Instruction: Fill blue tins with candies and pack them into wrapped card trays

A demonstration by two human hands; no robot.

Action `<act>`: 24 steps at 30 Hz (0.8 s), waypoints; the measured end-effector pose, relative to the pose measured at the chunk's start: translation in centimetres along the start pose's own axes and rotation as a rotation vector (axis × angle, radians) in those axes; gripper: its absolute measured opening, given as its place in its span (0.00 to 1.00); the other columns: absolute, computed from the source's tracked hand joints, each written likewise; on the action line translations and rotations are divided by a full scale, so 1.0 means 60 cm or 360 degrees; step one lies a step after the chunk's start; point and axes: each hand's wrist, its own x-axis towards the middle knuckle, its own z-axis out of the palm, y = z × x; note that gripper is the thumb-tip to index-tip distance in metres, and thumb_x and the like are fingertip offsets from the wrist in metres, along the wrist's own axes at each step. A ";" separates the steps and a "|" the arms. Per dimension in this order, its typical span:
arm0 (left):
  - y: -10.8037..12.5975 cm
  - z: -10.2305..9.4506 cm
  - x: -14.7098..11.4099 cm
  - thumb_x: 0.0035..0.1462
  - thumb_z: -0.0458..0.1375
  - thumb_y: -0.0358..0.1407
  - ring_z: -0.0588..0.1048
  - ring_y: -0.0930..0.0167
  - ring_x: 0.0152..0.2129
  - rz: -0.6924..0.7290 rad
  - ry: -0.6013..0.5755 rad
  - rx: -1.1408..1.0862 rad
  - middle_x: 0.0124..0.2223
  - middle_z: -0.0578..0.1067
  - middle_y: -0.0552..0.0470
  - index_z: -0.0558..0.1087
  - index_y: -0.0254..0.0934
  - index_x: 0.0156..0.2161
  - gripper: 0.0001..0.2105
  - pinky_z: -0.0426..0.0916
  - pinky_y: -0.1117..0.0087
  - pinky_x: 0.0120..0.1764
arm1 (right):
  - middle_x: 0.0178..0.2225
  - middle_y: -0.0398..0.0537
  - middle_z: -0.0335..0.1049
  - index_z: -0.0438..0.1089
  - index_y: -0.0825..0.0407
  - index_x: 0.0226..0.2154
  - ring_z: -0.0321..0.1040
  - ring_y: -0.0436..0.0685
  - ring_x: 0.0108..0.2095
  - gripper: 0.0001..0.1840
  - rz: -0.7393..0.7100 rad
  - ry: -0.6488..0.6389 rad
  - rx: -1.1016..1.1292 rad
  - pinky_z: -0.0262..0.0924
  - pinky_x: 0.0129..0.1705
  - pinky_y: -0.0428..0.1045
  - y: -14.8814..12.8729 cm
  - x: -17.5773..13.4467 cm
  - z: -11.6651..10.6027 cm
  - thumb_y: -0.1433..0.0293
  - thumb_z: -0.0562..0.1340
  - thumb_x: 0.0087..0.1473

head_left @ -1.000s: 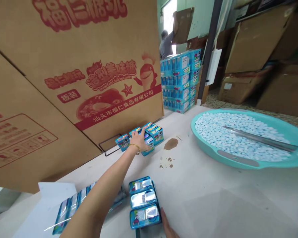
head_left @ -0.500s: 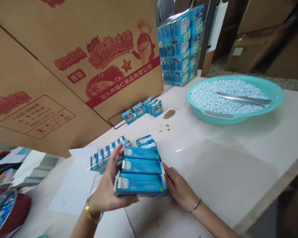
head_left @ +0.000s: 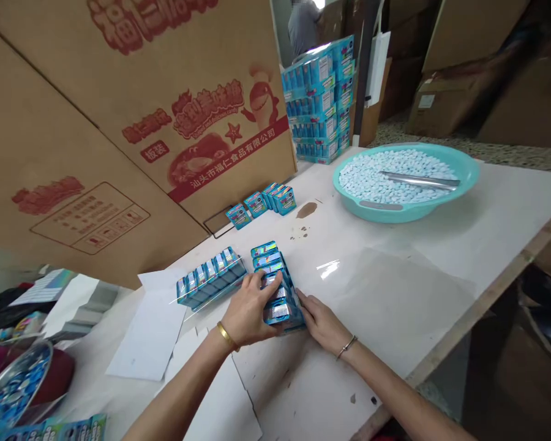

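Observation:
A row of small blue candy boxes (head_left: 269, 260) stands on the white table in front of me. My left hand (head_left: 250, 311) grips the near boxes of this row from the left and above, thumb at the near end. Against their right side press the fingers of my right hand (head_left: 322, 323), partly hidden by the boxes. Just left of the row lies another line of blue boxes (head_left: 211, 278) with clear film around it. Farther back, several loose blue boxes (head_left: 282, 201) lean near the carton.
A large brown carton (head_left: 220, 165) fills the left back. A turquoise basin (head_left: 381, 212) of pale candies holds a metal scoop (head_left: 420, 179). Behind stand stacked wrapped packs (head_left: 319, 101). White sheets (head_left: 149, 340) and a red bowl (head_left: 59, 376) of blue wrapped pieces are on the left.
Both hands have lowered the held blue boxes to the table, in line with the boxes standing there. The view has shifted slightly.

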 end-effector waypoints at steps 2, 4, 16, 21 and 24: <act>0.007 -0.001 0.004 0.38 0.67 0.43 0.59 0.50 0.55 0.0003 -0.0020 0.0058 0.60 0.59 0.39 0.53 0.43 0.65 0.47 0.61 0.50 0.54 | 0.38 0.54 0.69 0.56 0.53 0.60 0.68 0.59 0.40 0.26 -0.0004 0.0013 0.0009 0.65 0.46 0.55 0.004 0.001 0.001 0.68 0.46 0.61; 0.016 0.002 0.008 0.38 0.67 0.41 0.58 0.49 0.57 -0.0026 -0.0052 0.0116 0.61 0.58 0.38 0.53 0.42 0.65 0.47 0.60 0.50 0.55 | 0.39 0.54 0.69 0.57 0.55 0.60 0.68 0.59 0.42 0.26 -0.0005 0.0017 0.0027 0.65 0.47 0.55 0.003 0.002 0.000 0.67 0.46 0.61; 0.001 0.101 -0.014 0.53 0.56 0.34 0.35 0.52 0.65 -0.0015 0.0102 0.0212 0.68 0.43 0.30 0.42 0.26 0.66 0.40 0.48 0.48 0.61 | 0.40 0.55 0.68 0.57 0.57 0.59 0.67 0.59 0.41 0.27 0.0056 0.0040 -0.0279 0.65 0.46 0.55 -0.034 0.001 0.001 0.75 0.47 0.57; 0.040 0.104 0.008 0.49 0.59 0.36 0.38 0.52 0.65 -0.0132 0.0153 0.0509 0.67 0.45 0.29 0.46 0.24 0.65 0.42 0.35 0.45 0.63 | 0.40 0.55 0.69 0.62 0.56 0.56 0.67 0.58 0.42 0.23 -0.0112 0.0051 -0.0424 0.64 0.47 0.53 -0.038 -0.005 -0.047 0.73 0.49 0.59; 0.048 0.086 0.009 0.40 0.67 0.43 0.36 0.48 0.65 -0.0058 0.0095 0.0435 0.67 0.43 0.30 0.46 0.26 0.66 0.52 0.31 0.41 0.61 | 0.49 0.61 0.67 0.63 0.58 0.55 0.60 0.66 0.54 0.23 -0.0048 0.0298 -0.0777 0.58 0.54 0.60 -0.017 -0.028 -0.096 0.64 0.53 0.61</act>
